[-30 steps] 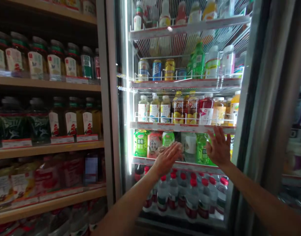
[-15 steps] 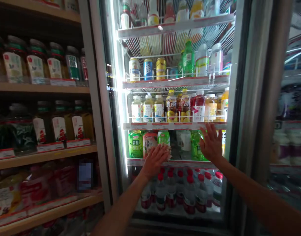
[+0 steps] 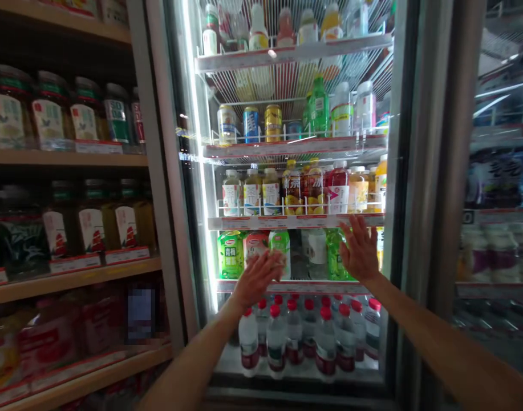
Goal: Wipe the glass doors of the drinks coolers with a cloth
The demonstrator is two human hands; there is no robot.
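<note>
My left hand (image 3: 258, 278) is laid against the glass door of a lit drinks fridge, fingers stretched forward and together. A pale crumpled edge, which looks like a cloth (image 3: 280, 266), shows by its fingertips; most of it is hidden under the hand. Behind that hand stand a green bottle (image 3: 280, 242) and a reddish drink pack (image 3: 255, 242). My right hand (image 3: 360, 251) is held up flat at the glass with its fingers spread and nothing in it. A green-labelled bottle (image 3: 336, 254) is partly covered by it.
Metal door frames (image 3: 428, 188) stand right of the fridge. At left, wooden shelves (image 3: 73, 279) carry several rows of bottles. Red-capped water bottles (image 3: 276, 339) fill the fridge bottom; cans (image 3: 273, 123) stand higher up. A blurred-out patch (image 3: 140, 313) lies at lower left.
The whole view has shifted slightly, with the fridge a little further left. My left hand has moved left and slightly down across the glass. My right hand stays about where it was.
</note>
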